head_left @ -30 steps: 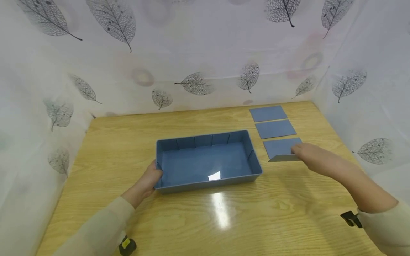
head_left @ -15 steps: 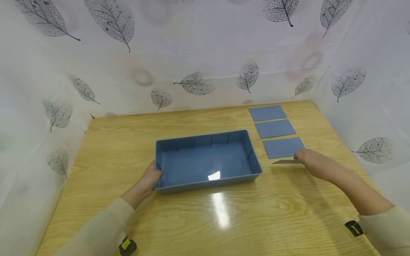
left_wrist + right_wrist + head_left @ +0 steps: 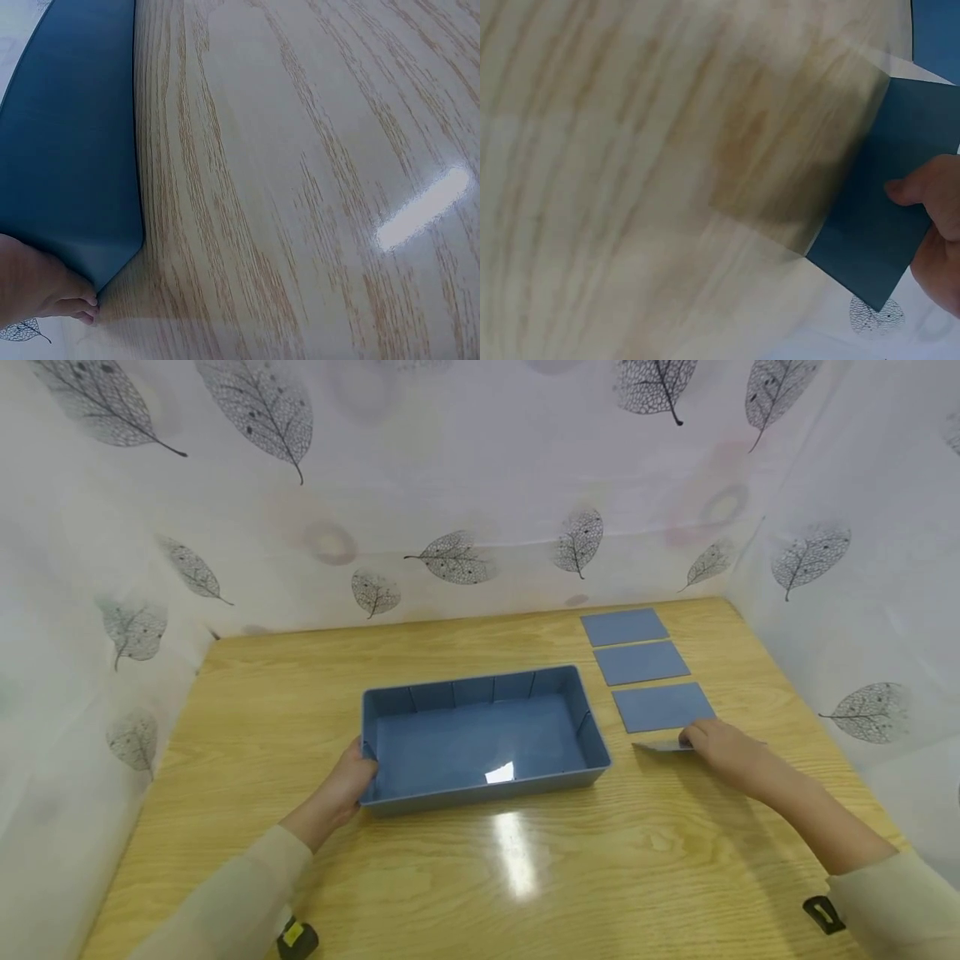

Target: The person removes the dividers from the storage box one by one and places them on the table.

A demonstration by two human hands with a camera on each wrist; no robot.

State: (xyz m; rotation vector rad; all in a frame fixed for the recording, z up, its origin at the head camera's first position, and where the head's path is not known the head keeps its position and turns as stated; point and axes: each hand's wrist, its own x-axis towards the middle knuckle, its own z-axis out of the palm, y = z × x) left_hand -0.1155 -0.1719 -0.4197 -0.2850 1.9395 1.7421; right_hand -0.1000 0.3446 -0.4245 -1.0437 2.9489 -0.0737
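An open blue plastic box [image 3: 480,785] with slotted inner walls stands on the wooden table. My left hand [image 3: 351,783] grips its left end wall, thumb over the rim; the left wrist view shows the fingers at the box's lower corner [image 3: 112,251]. My right hand [image 3: 726,752] pinches a thin blue rectangular panel [image 3: 885,180], thumb on its near face. In the head view this panel shows almost edge-on, just in front of a flat blue panel [image 3: 663,707]. Its lower edge seems to be at or just above the table; I cannot tell which.
Behind the nearest flat panel lie a middle panel [image 3: 641,662] and a far panel [image 3: 624,627], in a row right of the box. Leaf-patterned white cloth [image 3: 480,485] surrounds the table [image 3: 420,877] at back and sides. A light reflection lies in front of the box.
My right hand has drawn the held panel toward me, off the nearest flat panel, and lowered it slightly, tilting it nearly edge-on. The left hand and the box stay put.
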